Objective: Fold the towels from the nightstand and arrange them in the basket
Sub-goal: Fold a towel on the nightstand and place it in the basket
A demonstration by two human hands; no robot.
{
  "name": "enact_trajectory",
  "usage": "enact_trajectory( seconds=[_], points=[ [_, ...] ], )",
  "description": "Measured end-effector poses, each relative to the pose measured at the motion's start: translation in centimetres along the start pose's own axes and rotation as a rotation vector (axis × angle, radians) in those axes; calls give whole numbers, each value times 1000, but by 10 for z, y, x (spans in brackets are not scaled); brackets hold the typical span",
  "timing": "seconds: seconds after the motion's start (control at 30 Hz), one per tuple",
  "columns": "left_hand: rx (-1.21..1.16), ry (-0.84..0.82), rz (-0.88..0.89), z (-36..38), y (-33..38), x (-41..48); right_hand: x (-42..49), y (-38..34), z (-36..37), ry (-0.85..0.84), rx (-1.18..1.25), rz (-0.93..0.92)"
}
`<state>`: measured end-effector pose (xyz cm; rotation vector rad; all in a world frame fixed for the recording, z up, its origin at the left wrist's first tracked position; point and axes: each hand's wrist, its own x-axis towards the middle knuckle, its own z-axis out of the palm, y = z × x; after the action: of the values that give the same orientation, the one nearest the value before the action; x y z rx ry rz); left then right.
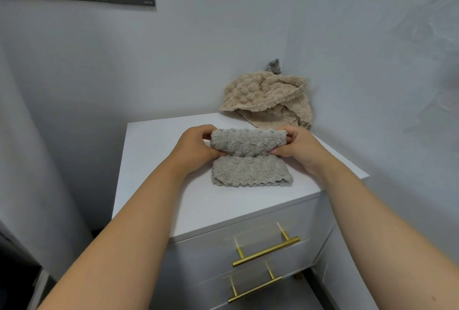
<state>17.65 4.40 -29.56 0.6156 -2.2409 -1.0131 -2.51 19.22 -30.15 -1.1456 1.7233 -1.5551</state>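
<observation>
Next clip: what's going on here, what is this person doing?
A person is folding a grey fluffy towel on top of a white nightstand. The left hand and right hand each pinch one end of the towel's far part, lifted and curled over toward the near half, which lies flat. A crumpled beige fluffy towel sits unfolded at the back corner, with a bit of darker grey cloth poking up behind it. No basket is in view.
</observation>
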Motion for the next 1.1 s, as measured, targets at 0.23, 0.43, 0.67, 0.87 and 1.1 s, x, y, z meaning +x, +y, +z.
enact_trajectory(
  seconds=[0.23,0.43,0.67,0.87,1.1],
  points=[
    [-80,-67,-102,-14,1,-5,-8,-4,-16,-221,130,24],
    [-176,-45,-133,-10,13,-10,-14,-9,-21,-278,195,73],
    [-332,-83,-108,3,24,-11,-16,-18,-15,-304,73,115],
    [-13,-223,-29,2,23,-4,-10,-24,-16,-350,-90,119],
    [272,-499,-131,-1,33,-3,-13,-45,-14,-518,-482,236]
  ],
)
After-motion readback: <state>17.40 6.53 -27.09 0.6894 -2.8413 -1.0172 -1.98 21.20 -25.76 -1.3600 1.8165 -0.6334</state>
